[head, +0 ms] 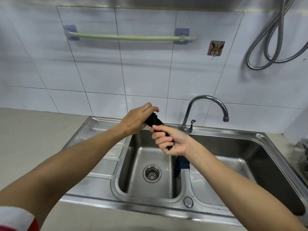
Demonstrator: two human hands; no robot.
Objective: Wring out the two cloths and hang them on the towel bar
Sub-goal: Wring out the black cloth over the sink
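A black cloth point(154, 121) is twisted into a tight roll above the left basin of the steel sink point(106, 165). My left hand point(135, 120) grips its upper end. My right hand point(168, 141) grips its lower end, with the fingers curled round it. A second, dark blue cloth point(182, 164) hangs over the divider between the two basins, partly hidden by my right forearm. The pale green towel bar point(130, 37) is fixed to the tiled wall above the sink, and nothing hangs on it.
A chrome gooseneck tap point(208, 99) stands behind the divider, its spout over the right basin. A drain strainer point(152, 173) sits in the left basin. A metal shower hose point(273, 35) loops on the wall at right. A sticker hook point(215, 48) is beside the bar.
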